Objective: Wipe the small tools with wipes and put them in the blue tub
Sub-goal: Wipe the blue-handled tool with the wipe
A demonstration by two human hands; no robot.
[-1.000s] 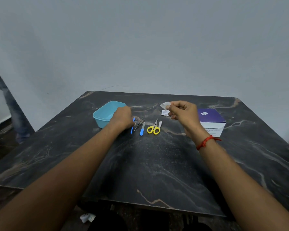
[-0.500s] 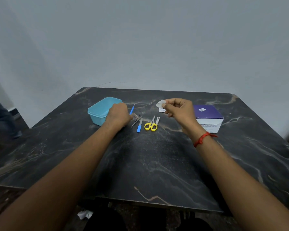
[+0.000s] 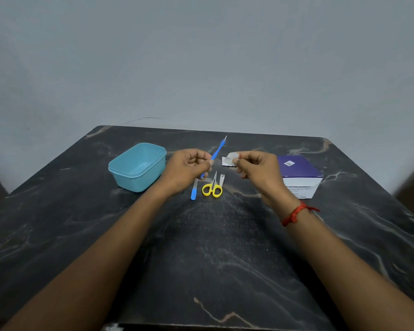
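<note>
My left hand [image 3: 187, 169] pinches a thin blue-handled tool [image 3: 216, 152] and holds it above the table, its metal tip pointing up and away. My right hand [image 3: 256, 167] pinches a small white wipe [image 3: 231, 156] just right of that tool. On the table below lie a blue-handled file [image 3: 193, 193], yellow-handled scissors [image 3: 212, 188] and a small metal nail clipper [image 3: 222, 179]. The blue tub [image 3: 139, 167] stands open to the left of my left hand, with nothing visible inside.
A purple and white box [image 3: 299, 175] sits on the right of the dark marble table [image 3: 201, 247]. A torn white wrapper [image 3: 226, 162] lies under the wipe. A grey wall rises behind the table's far edge.
My left hand has picked the blue-handled tool off the table and raised it toward the wipe. My right hand has stayed about level, still pinching the wipe.
</note>
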